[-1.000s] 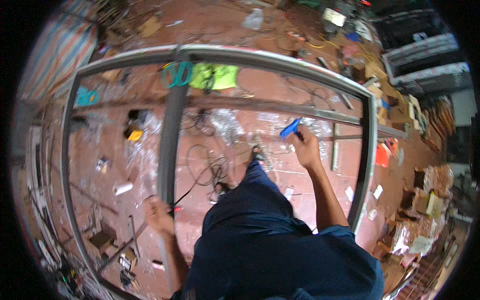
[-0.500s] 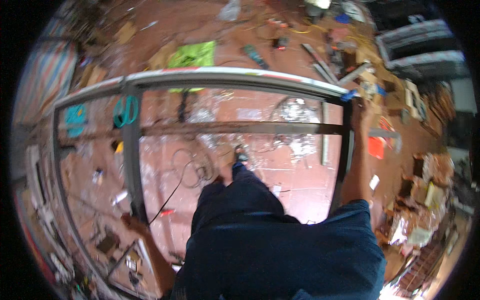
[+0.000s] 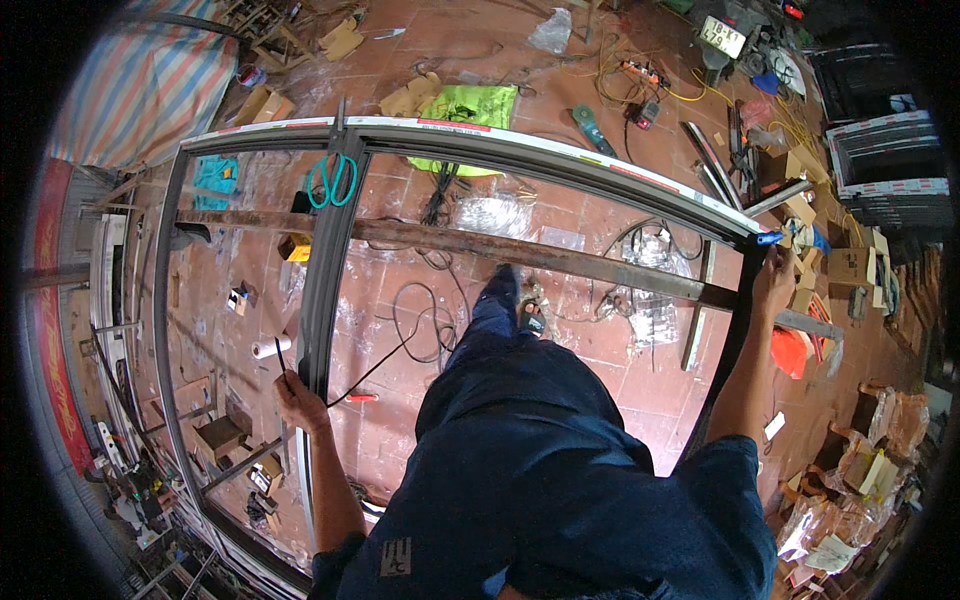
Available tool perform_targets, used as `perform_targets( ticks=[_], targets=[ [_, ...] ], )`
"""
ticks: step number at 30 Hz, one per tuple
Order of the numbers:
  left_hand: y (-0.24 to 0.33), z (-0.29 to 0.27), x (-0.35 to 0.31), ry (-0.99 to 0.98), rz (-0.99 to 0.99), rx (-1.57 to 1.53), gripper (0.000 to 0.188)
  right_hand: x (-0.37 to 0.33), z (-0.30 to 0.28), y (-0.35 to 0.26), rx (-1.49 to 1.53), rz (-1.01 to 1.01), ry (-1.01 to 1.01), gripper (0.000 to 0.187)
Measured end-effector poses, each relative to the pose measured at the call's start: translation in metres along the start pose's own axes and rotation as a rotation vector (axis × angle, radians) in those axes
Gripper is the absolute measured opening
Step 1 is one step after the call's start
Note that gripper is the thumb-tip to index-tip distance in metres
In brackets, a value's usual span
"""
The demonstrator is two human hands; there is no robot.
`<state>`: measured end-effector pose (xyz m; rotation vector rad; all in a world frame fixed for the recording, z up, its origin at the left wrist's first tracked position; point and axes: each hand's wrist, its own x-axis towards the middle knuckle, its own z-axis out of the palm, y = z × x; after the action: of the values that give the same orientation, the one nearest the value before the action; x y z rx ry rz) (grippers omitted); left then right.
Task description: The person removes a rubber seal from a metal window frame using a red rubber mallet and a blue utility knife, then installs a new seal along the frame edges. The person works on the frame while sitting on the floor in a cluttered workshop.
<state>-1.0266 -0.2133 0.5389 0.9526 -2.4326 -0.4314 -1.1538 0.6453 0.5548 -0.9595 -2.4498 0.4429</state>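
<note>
A large dark window or door frame (image 3: 600, 168) with a white-taped far edge stands around my legs. A dark upright bar (image 3: 325, 290) divides it. My left hand (image 3: 300, 402) is closed by this bar, on a thin black cord-like strip (image 3: 375, 372) that trails to loops on the floor. At the frame's far right corner, my right hand (image 3: 773, 285) is closed around a small blue object (image 3: 768, 239), seemingly a tool; its kind is hidden. Scissors with teal handles (image 3: 332, 182) rest at the top of the dividing bar, blades pointing away.
A rusty metal bar (image 3: 540, 254) passes beneath the frame. Beyond lie a lime-green cloth (image 3: 470, 108), a teal power tool (image 3: 592, 130) and a power strip (image 3: 643, 73). Cardboard boxes (image 3: 852, 266) and plastic wrapping (image 3: 835, 500) crowd the right; metal profiles (image 3: 118, 260) line the left.
The view has shifted, so the frame sits further right. My left hand is higher along the dividing bar, the strip still in it. My right hand stays at the far corner with the blue object.
</note>
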Motion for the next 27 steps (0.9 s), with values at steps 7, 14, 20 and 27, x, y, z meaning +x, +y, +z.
perform_targets(
  ticks=[7,14,20,27],
  targets=[
    [0.014,-0.005,-0.001,-0.084,-0.053,-0.022,0.036,-0.019,-0.018,0.007,-0.026,-0.091,-0.071,0.036],
    [0.018,-0.005,-0.003,-0.042,0.024,-0.073,0.040,-0.028,-0.022,-0.004,-0.131,-0.150,-0.066,0.041],
    [-0.003,0.000,0.000,-0.089,0.133,-0.291,0.029,-0.029,-0.023,-0.001,-0.194,-0.169,-0.079,0.041],
    [-0.043,0.006,-0.005,-0.078,0.386,-0.229,0.033,-0.005,0.005,0.034,-0.243,-0.239,-0.063,0.041]
  ],
)
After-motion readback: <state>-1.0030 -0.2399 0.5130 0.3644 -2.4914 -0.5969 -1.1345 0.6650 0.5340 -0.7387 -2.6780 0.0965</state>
